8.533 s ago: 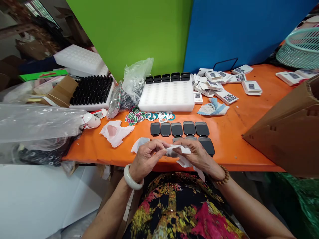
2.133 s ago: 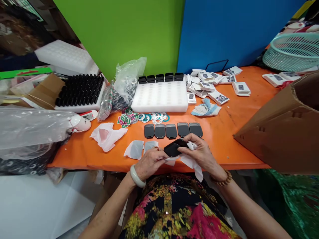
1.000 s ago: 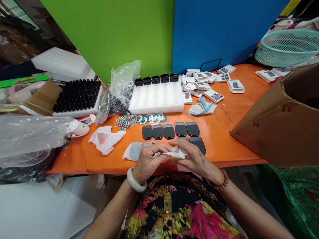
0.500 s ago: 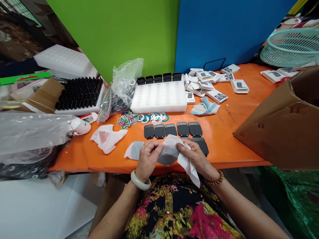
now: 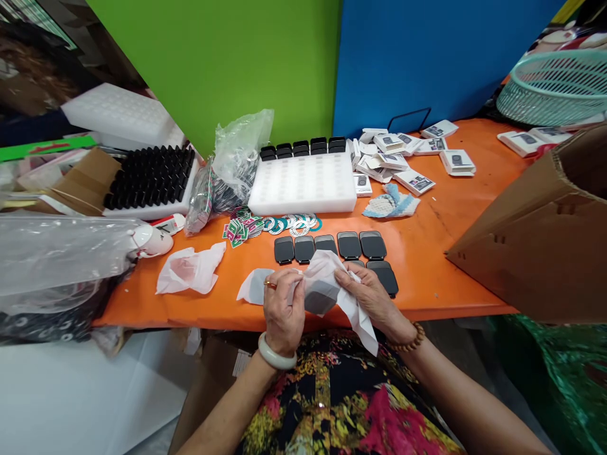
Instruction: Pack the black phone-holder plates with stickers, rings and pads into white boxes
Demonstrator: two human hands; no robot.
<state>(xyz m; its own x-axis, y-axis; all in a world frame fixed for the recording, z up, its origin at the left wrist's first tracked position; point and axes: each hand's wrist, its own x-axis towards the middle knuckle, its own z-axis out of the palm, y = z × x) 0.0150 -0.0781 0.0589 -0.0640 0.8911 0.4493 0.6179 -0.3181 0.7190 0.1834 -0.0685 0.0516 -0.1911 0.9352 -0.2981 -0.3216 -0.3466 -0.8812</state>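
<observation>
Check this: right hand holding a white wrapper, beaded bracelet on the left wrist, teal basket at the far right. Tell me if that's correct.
The side is wrong: the head view shows the beaded bracelet on the right wrist. The rest holds: the right hand grips the white wrapper, and the teal basket is at the far right.

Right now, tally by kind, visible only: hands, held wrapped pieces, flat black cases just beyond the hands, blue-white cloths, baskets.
Left hand plus right hand: 2
Wrapped piece, held: 1
Black cases: 7, some partly hidden
Cloth: 1
Basket: 1
Total: 12
</observation>
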